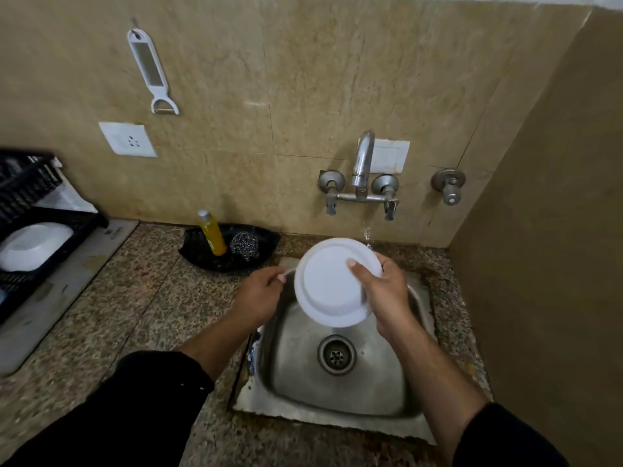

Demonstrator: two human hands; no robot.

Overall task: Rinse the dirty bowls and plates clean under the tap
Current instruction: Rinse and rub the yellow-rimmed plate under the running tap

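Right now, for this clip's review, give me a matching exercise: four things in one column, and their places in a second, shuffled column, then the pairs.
Things:
1. plate
2. yellow bottle
3. peeler
4. white bowl

Places:
A. hanging on the wall
B. in the black rack at the left
C. held over the sink by the right hand
D. standing on the black tray beside the steel scrubber

Pairs: 1-C, 2-D, 3-A, 4-B

Plate over sink — rack far left
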